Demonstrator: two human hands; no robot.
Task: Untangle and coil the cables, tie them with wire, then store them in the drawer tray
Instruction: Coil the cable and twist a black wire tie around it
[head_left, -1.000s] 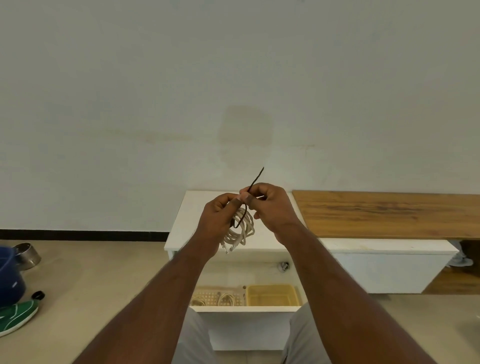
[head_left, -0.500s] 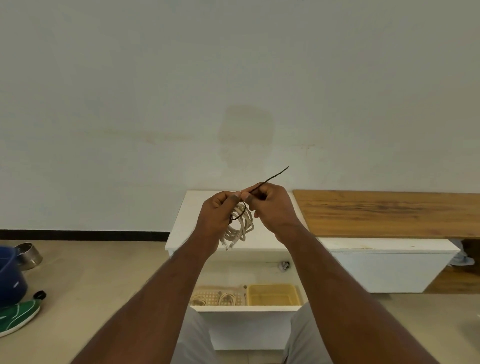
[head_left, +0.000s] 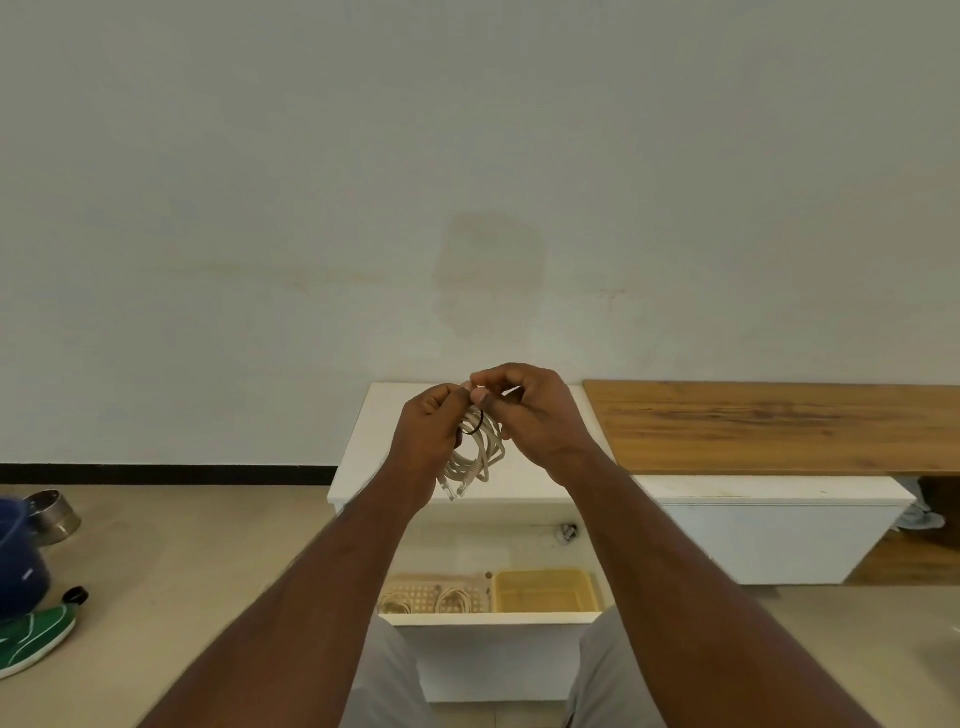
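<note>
A coiled beige cable (head_left: 480, 451) hangs in the air between my hands, its two clear plugs dangling at the bottom. A thin black wire (head_left: 474, 423) loops round the top of the coil. My left hand (head_left: 428, 428) grips the coil from the left. My right hand (head_left: 530, 413) pinches the wire's ends at the top of the coil, its fingers curled over them. Below, the open white drawer (head_left: 488, 618) holds a lattice tray (head_left: 415, 592) with two coiled cables and a yellow tray (head_left: 545, 590).
A white low cabinet (head_left: 363, 441) stands against the wall, with a wooden bench top (head_left: 779, 423) to its right. On the floor at the left lie a metal bowl (head_left: 49, 514), a blue object (head_left: 18, 566) and a green shoe (head_left: 31, 636).
The wire's free end, which stuck up and to the right, has been drawn in and is now hidden under my right fingers. The loop round the coil is tighter.
</note>
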